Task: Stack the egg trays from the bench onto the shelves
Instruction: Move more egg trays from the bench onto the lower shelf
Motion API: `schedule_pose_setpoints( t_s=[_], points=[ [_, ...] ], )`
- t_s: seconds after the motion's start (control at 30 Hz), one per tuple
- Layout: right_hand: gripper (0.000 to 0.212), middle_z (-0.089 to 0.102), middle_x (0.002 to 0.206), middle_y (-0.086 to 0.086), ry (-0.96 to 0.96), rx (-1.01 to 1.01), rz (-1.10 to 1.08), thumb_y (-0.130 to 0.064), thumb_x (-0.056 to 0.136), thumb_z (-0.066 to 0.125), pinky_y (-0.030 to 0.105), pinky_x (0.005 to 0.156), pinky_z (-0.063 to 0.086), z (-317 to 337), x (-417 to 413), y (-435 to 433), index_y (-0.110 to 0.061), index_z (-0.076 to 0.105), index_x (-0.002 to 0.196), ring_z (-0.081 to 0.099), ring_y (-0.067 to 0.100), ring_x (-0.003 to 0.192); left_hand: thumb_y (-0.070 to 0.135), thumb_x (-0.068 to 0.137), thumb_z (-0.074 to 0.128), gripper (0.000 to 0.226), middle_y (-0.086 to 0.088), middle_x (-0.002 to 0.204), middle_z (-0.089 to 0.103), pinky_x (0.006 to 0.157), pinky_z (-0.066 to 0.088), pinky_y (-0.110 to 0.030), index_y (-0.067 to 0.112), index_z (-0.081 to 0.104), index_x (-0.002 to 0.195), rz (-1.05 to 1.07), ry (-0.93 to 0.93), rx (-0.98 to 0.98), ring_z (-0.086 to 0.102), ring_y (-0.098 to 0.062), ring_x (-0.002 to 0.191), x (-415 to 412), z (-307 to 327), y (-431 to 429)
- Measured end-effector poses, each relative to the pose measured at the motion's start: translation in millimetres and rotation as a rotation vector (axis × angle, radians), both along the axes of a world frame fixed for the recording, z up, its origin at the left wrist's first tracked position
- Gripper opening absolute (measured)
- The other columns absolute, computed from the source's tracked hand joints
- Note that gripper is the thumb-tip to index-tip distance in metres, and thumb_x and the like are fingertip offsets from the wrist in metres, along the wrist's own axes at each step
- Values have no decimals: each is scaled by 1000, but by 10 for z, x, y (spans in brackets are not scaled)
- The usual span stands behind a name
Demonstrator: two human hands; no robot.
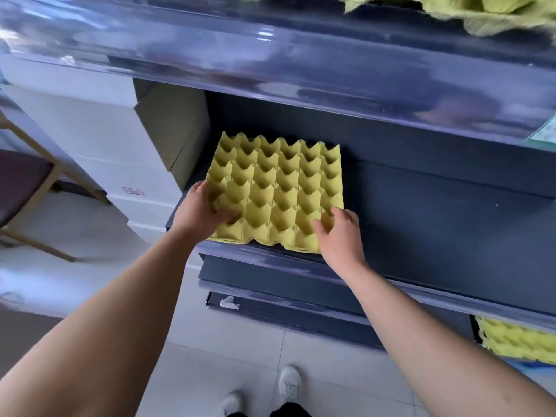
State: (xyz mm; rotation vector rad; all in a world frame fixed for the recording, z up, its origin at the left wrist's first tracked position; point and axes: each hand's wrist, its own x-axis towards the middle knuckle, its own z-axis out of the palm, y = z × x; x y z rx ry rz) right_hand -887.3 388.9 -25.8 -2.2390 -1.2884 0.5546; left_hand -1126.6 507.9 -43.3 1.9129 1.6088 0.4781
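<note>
— Where's the egg tray (pixel 279 191) just now?

— On the dark middle shelf (pixel 436 221), toward its left end. The tray's near edge is right up at the shelf's front edge. It's yellow, cups facing up, and turned a touch off square with the shelf.

— And it's being held?

— By both hands. The left grip (pixel 204 212) is curled over the tray's left edge near the front corner, with the thumb lying across the cups. The right grip (pixel 340 236) clasps the near right corner, thumb on top and the other fingers round the side.

— Is it lying flat on the shelf?

— It looks down, but from here I can't tell whether its whole underside touches.

— What else is about?

— A stack of yellow trays (pixel 517 341) sits on the shelf below, far to the right. The upper shelf (pixel 270 55) has a glossy front lip, and something pale green (pixel 481 13) lies on it at the right end; it's too blurred to name. Just beside the left end of the middle shelf stands an open cardboard box (pixel 174 130) against stacked white boxes (pixel 99 139). A chair (pixel 33 188) is further left, on the tiled floor (pixel 228 341). The person's white shoes (pixel 288 382) show below.
</note>
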Motion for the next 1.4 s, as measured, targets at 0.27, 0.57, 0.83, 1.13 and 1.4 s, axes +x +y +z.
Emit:
schedule_pose_setpoints(
  t_s=[0.27, 0.57, 0.83, 1.13, 1.4],
  points=[
    [52, 38, 138, 21, -54, -75, -51, -33, 97, 48, 35, 102, 35, 70, -168, -11, 0, 41, 136, 40, 31, 129, 56, 65, 75, 72, -4, 126, 49, 92, 47, -42, 16, 54, 120, -82, 101, -25, 53, -27, 111, -90, 58, 67],
    [42, 54, 134, 16, -385, 72, -29, -23, 92, 56, 36, 104, 35, 525, -43, -752, 2, 55, 126, 48, 32, 123, 43, 94, 47, 54, -5, 144, 46, 103, 34, -41, 14, 45, 139, -440, 413, 300, 41, -31, 128, 397, 746, -624],
    [33, 66, 113, 19, -502, 108, -153, -13, 81, 69, 43, 91, 48, 803, 432, -1974, 4, 65, 109, 61, 38, 104, 30, 88, 60, 32, -7, 115, 65, 89, 43, -41, 8, 65, 110, -746, 271, 486, 57, -33, 107, 1340, 1079, -1548],
    [38, 64, 116, 14, -441, 91, -420, -23, 86, 55, 42, 93, 49, 903, 1694, -3563, -1, 62, 116, 57, 36, 108, 23, 83, 66, 16, -1, 73, 61, 67, 40, -33, 8, 63, 79, -976, 155, 520, 56, -30, 70, 2971, 1072, -2859],
    [32, 64, 114, 11, -415, 35, -540, -20, 89, 57, 38, 94, 45, 907, 3222, -4849, -4, 62, 117, 57, 32, 105, 25, 81, 67, 20, -5, 85, 69, 75, 47, -37, 7, 70, 90, -1080, 80, 471, 63, -32, 81, 4717, 986, -4058]
  ],
)
